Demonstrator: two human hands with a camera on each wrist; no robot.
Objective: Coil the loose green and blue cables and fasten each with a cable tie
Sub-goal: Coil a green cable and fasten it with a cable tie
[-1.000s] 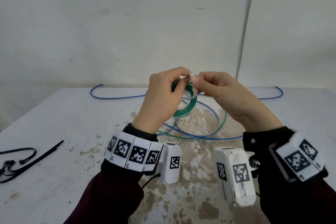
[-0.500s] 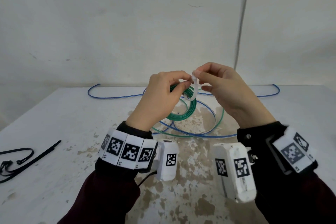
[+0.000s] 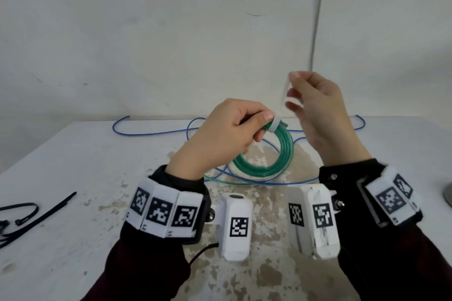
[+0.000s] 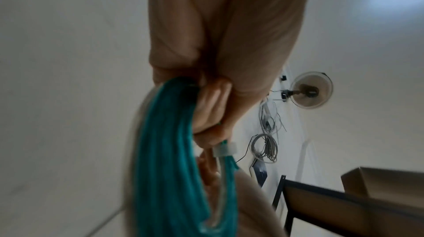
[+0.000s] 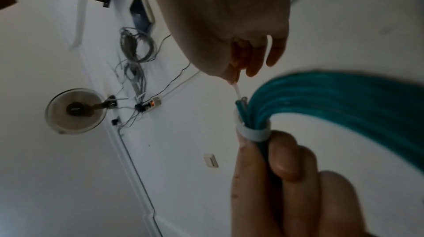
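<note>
A coiled green cable (image 3: pixel 274 161) hangs above the table from my left hand (image 3: pixel 230 129), which pinches its top just beside a white cable tie (image 3: pixel 276 124) looped round the strands. The tie's loop (image 5: pixel 252 133) sits snug on the bundle (image 5: pixel 332 99) in the right wrist view. My right hand (image 3: pixel 310 102) is raised up and to the right and pinches the tie's thin tail (image 5: pixel 237 90). The green coil (image 4: pixel 169 159) and tie (image 4: pixel 226 149) also show in the left wrist view. A loose blue cable (image 3: pixel 151 132) snakes over the white table (image 3: pixel 61 161) behind.
Black cable ties (image 3: pixel 29 215) lie at the table's left edge. A grey round object (image 3: pixel 448 193) peeks in at the right edge. A white wall stands close behind the table. The table's middle has worn brown patches (image 3: pixel 264 203).
My right hand has pulled the tie's tail up and to the right, away from the left hand, and the loop has drawn tight round the green coil.
</note>
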